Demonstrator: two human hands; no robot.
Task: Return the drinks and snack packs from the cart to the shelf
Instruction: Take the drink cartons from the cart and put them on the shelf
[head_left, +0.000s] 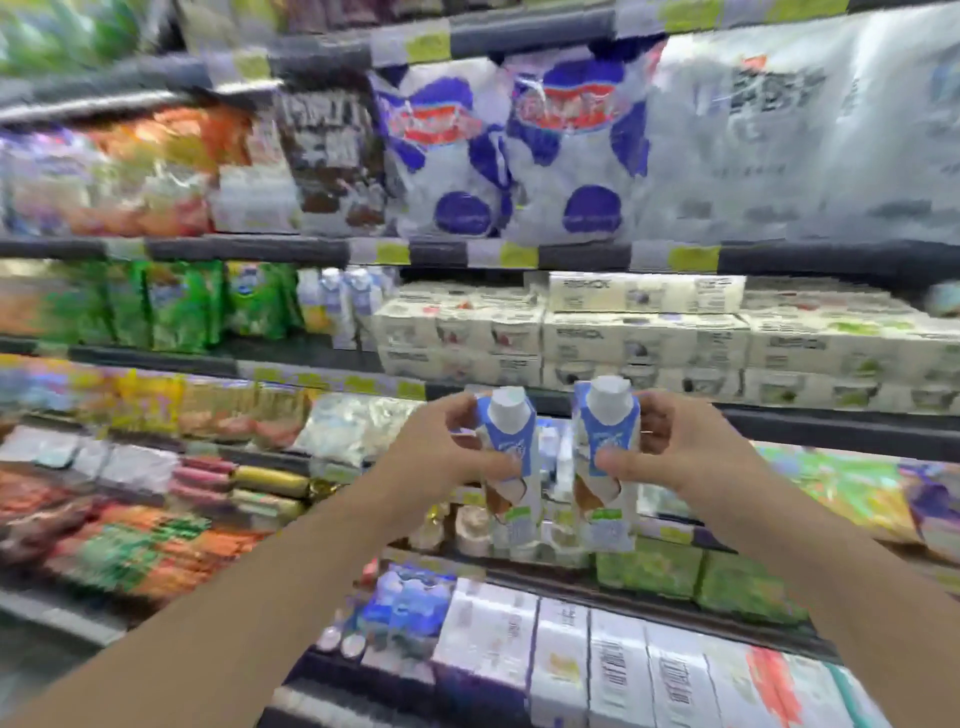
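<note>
Head view: each hand's grip, left hand (441, 457) and right hand (675, 447), clasps one upright drink carton (511, 467).

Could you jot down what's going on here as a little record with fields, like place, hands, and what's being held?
place: shop aisle facing stocked shelves
left hand: grips one drink carton, upright
right hand: grips a second drink carton, upright
cartons: blue and white, white caps, side by side, apart
similar cartons on shelf: upper left of the hands
cart: not in view
image: blurred, labels unreadable
</note>
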